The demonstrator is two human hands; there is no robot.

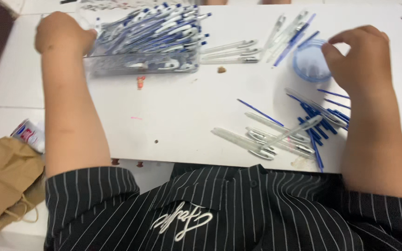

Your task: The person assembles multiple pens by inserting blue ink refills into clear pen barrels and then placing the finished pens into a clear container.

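Note:
My left hand (63, 33) rests at the left end of a clear plastic box (140, 65), fingers curled against its rim; whether it grips the rim cannot be told. The box is piled with several blue-and-white pens (157, 30). My right hand (361, 58) hovers over a small round clear cup (309, 62), fingers bent and pinched together above its rim; nothing can be made out in them. Below that hand lie several thin blue ink refills (319, 123) and clear pen barrels (266, 137) on the white table (173, 116).
More clear barrels (231, 52) and pens (291, 32) lie at the back between box and cup. A crumpled brown paper bag (3, 179) and a small printed packet (30, 134) sit on the tiled floor at left. Small crumbs (140, 81) dot the table.

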